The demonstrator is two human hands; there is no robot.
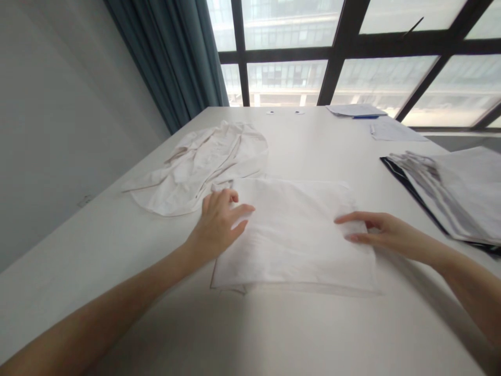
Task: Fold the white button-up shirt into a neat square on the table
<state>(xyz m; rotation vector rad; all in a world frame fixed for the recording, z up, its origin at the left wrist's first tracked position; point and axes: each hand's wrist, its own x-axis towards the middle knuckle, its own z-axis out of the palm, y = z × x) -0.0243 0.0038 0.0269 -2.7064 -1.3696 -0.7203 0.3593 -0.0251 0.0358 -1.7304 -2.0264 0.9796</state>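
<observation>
A white cloth (293,235), folded into a flat rectangle, lies on the white table in front of me. At its left edge rests my left hand (223,219), thumb and index finger apart on the fabric and the other fingers slightly bent. My right hand (371,227) touches the right edge, its index finger reaching onto the top layer and its thumb apart below. Neither hand is closed around the fabric. Behind the left hand, a crumpled white cloth garment (219,156) is spread loosely, close to the folded cloth's upper left corner.
Folded white cloths (469,188) are stacked on a black flat item (415,196) at the right. Papers (356,109) and a blue pen (366,117) lie at the far right of the table (305,146). A wall and blue curtain (176,57) border the left; windows stand beyond.
</observation>
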